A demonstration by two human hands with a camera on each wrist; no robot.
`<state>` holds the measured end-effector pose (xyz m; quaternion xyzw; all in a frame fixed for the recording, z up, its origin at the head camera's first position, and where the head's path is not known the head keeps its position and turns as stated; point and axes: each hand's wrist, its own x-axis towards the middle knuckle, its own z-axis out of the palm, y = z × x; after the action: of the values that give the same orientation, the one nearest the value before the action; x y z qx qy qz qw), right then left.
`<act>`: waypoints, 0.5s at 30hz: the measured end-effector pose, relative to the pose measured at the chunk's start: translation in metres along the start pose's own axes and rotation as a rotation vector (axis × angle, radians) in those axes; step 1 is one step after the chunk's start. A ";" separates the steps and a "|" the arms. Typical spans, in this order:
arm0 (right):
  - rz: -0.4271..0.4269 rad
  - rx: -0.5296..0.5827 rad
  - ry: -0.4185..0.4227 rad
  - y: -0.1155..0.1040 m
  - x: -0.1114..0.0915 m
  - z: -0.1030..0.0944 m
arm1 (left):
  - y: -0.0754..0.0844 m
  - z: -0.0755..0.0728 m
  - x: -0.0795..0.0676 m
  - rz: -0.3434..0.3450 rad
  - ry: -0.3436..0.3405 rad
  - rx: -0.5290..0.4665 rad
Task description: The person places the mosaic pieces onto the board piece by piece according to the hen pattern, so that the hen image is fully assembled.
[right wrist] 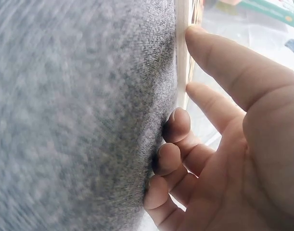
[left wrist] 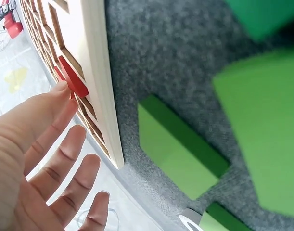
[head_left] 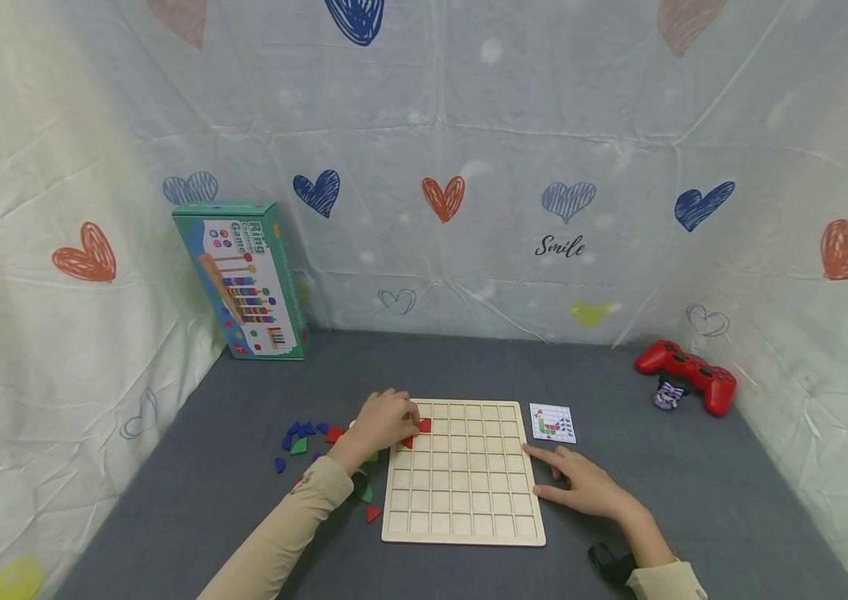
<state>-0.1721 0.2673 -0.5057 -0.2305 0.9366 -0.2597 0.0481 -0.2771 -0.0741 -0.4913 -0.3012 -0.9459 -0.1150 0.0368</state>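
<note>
Pale wooden board (head_left: 463, 503), flat, ridged into a grid of square recesses, lying on a dark grey tabletop cloth (head_left: 469, 571) of speckled, fibrous texture. The left hand (head_left: 384, 419) is at the upper left part of the board; its thumb and index finger pinch a smooth, opaque red piece (left wrist: 75, 79), tilted at a recess near the left edge, while the remaining three fingers spread loosely and hold nothing. A second red piece (head_left: 425, 425) lies on the board just beside the fingertips. The right hand (head_left: 581, 483) has index finger and thumb extended, well parted, their tips touching the board's right edge; the other three fingers are folded beneath, and it grasps nothing. Left of the board are scattered loose flat pieces: at least six small blue pieces (head_left: 309, 427), several green pieces (left wrist: 178, 149), one of them four-sided with a thick bevel-like side, and at least two red blocks (head_left: 334, 434), one a triangle (head_left: 373, 512); overlap and the left arm prevent an exact count. Single items: one white printed card (head_left: 553, 423) right of the board, one glossy red game controller (head_left: 686, 375), one small purple figure (head_left: 668, 395) beside it, one upright green box (head_left: 251, 283), and one creased, heart-printed sheet (head_left: 499, 158) behind.
</note>
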 end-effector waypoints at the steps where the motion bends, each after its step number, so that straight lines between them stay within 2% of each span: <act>1: -0.001 -0.001 0.001 0.000 0.000 0.000 | 0.000 0.000 0.000 0.000 0.000 0.006; 6: 0.005 -0.002 -0.001 -0.001 0.000 0.000 | 0.000 0.001 -0.001 -0.011 -0.005 0.012; 15: 0.019 -0.004 -0.004 0.000 0.000 0.000 | -0.002 -0.002 -0.007 -0.018 0.013 -0.045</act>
<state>-0.1718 0.2670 -0.5060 -0.2222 0.9392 -0.2567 0.0519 -0.2726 -0.0799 -0.4905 -0.2929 -0.9454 -0.1383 0.0353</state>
